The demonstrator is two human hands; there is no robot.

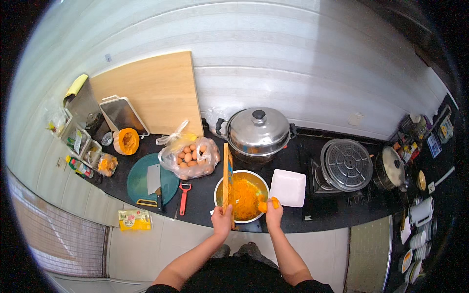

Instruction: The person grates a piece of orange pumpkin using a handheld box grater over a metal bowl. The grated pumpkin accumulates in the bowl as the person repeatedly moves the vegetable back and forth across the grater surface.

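Observation:
My left hand [222, 221] grips the near end of a wooden-framed grater [226, 179], which stands on edge over the left part of a metal bowl [265, 185]. Fine orange shreds [246, 199] are heaped inside the bowl. Orange pumpkin pieces [263, 207] are held in my right hand [274, 216] at the bowl's right rim, apart from the grater. The grater's face is turned nearly edge-on, so its blades are hard to see. A white rectangular tray [288, 188] sits right of the bowl.
Left lie a red peeler [184, 199], a cleaver [153, 179] on a green round cutting board [135, 183], a bag of eggs [188, 157] and a cut pumpkin [126, 142]. Behind the bowl stands a lidded steamer pot [258, 130]. A steamer rack [348, 161] rests over the stove at right.

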